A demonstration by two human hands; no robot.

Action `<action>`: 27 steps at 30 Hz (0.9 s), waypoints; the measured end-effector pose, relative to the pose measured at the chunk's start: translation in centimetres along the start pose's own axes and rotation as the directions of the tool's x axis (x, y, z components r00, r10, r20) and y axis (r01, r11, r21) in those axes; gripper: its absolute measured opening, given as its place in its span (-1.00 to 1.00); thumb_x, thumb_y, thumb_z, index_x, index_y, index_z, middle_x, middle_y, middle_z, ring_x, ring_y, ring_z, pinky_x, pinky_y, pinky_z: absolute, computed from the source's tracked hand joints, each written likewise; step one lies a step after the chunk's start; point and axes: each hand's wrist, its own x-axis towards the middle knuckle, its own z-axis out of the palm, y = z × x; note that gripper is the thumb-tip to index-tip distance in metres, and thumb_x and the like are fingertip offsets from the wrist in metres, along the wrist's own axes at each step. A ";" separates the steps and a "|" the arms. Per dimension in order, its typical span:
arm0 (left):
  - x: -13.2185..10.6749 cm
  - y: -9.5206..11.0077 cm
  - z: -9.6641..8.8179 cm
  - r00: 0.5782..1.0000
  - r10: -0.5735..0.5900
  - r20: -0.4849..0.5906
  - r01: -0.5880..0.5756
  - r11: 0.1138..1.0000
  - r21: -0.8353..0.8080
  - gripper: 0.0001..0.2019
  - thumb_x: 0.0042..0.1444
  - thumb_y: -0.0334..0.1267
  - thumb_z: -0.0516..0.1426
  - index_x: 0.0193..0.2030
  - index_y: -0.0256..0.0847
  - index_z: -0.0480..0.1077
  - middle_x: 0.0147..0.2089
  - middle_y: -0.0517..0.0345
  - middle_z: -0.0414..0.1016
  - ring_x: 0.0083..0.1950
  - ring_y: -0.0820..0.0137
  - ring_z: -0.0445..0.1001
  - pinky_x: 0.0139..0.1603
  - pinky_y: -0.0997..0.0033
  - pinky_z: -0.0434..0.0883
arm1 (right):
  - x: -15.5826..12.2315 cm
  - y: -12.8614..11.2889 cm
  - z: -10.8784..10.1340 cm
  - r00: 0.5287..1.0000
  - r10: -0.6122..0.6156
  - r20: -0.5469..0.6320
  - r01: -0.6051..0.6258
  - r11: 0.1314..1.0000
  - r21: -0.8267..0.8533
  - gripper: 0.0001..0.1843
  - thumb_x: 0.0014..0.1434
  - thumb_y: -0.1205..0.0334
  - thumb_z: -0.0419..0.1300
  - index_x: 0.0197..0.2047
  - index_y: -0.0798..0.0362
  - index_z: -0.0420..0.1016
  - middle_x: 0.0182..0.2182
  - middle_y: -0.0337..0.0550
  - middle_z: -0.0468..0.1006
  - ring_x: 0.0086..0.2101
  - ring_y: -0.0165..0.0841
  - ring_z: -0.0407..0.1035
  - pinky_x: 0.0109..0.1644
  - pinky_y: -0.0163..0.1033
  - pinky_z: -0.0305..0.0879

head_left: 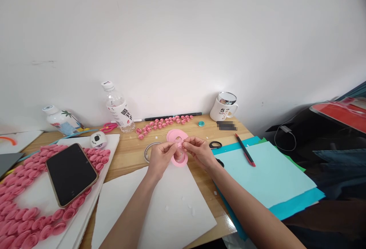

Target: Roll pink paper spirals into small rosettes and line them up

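Between my two hands, over the table's middle, is a curled pink paper strip with a ring-like loop hanging below the fingertips. My left hand pinches it from the left. Thumb and forefinger of my right hand pinch it from the right, close to the left fingertips. Just behind the fingers lie flat pink paper rings. A roll of tape is partly hidden by my left hand. White board with small paper scraps lies beneath my forearms.
Rolled pink paper flowers and one teal flower sit at the back. A phone rests on a flower-covered board at left. A bottle, mug, scissors, pen and light blue paper stand or lie around.
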 end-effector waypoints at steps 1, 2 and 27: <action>0.0 0.0 0.0 1.000 -0.001 -0.004 0.001 1.000 0.003 -0.71 -0.02 -0.19 0.11 -0.67 -0.28 0.36 -0.64 0.20 0.37 -0.56 0.50 0.31 -0.47 0.54 0.30 | 0.0 0.0 0.0 1.000 0.000 -0.007 0.000 1.000 0.001 -0.83 -0.21 0.20 0.37 -0.48 0.05 0.52 -0.57 -0.28 0.49 -0.53 -0.50 0.30 -0.36 -0.32 0.28; 0.0 0.0 0.0 1.000 0.001 -0.006 -0.001 1.000 0.005 -0.71 -0.03 -0.18 0.12 -0.67 -0.28 0.35 -0.64 0.20 0.37 -0.56 0.50 0.31 -0.47 0.54 0.30 | 0.0 0.0 0.1 1.000 0.003 -0.015 -0.003 1.000 0.006 -0.83 -0.21 0.20 0.38 -0.49 0.04 0.53 -0.56 -0.27 0.49 -0.53 -0.49 0.31 -0.34 -0.32 0.29; 0.1 -0.2 -0.1 1.000 -0.010 -0.018 0.011 0.999 0.043 -0.70 -0.02 -0.17 0.12 -0.67 -0.27 0.36 -0.63 0.21 0.38 -0.54 0.50 0.31 -0.45 0.53 0.24 | 0.0 0.1 -0.1 1.000 0.020 -0.018 -0.020 1.000 0.010 -0.83 -0.23 0.22 0.39 -0.49 0.04 0.54 -0.55 -0.27 0.51 -0.50 -0.48 0.34 -0.33 -0.31 0.29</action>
